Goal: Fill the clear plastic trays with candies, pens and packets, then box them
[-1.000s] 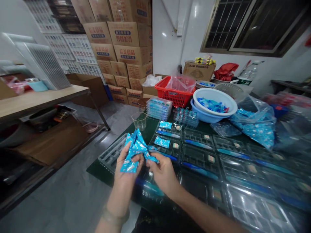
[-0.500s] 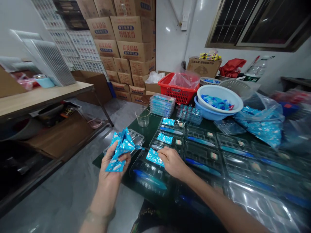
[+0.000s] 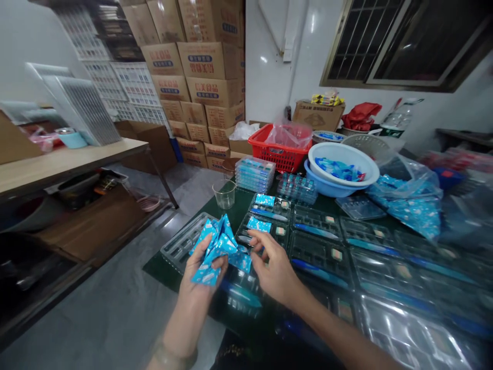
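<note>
My left hand [image 3: 202,277] is closed around a fanned bunch of small blue packets [image 3: 215,246], held over the near left corner of the table. My right hand [image 3: 271,267] hovers just to the right of the bunch with its fingers spread and nothing in them. Below and between the hands lies a clear plastic tray [image 3: 246,288] with one blue packet [image 3: 242,262] resting in it and a blue pen-like stick. More clear trays [image 3: 316,241] holding blue sticks, small erasers and blue packets cover the dark green table [image 3: 156,267].
Stacked white and blue basins [image 3: 339,169] with blue items, a red basket [image 3: 279,149], a clear cup [image 3: 224,192] and a stack of filled trays [image 3: 254,173] stand at the back. A bag of blue packets [image 3: 414,203] lies right. Cardboard boxes [image 3: 200,77] and a wooden bench [image 3: 65,159] stand left.
My right hand took a packet from the bunch, laid it in the near tray, then lifted back toward the bunch. My left hand swung left and returned with the bunch.
</note>
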Action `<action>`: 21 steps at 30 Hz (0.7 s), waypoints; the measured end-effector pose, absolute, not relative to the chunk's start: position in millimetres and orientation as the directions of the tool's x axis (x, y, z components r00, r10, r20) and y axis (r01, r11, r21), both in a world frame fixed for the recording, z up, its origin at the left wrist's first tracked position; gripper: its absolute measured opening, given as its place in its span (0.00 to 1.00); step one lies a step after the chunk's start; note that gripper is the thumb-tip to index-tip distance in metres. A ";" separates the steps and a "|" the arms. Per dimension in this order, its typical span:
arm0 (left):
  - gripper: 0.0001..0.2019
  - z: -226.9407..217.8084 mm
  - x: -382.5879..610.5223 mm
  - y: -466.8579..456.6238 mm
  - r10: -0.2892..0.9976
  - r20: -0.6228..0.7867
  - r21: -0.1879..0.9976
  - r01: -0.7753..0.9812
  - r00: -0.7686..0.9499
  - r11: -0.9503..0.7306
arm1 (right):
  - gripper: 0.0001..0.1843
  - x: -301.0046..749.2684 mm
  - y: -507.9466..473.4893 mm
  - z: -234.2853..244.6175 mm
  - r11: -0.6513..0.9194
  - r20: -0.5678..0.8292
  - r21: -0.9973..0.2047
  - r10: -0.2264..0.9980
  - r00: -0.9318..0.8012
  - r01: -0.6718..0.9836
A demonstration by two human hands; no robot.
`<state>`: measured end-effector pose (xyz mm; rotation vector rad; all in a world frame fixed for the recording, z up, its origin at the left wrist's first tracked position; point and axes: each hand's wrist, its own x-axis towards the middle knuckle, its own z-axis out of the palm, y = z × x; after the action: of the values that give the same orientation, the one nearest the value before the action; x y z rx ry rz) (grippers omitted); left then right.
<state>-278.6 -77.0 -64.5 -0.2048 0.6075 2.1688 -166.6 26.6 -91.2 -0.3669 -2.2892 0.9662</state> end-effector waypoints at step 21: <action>0.06 -69.7 -253.7 -42.0 0.768 -0.401 0.571 -0.792 -0.500 -0.218 | 0.10 -103.9 246.3 -102.1 0.370 0.197 -0.749 0.916 -0.348 0.550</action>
<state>-253.7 -42.0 -69.7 -0.0386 0.9091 1.8866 -103.9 246.3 -102.1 -1.2618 -2.0232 0.7763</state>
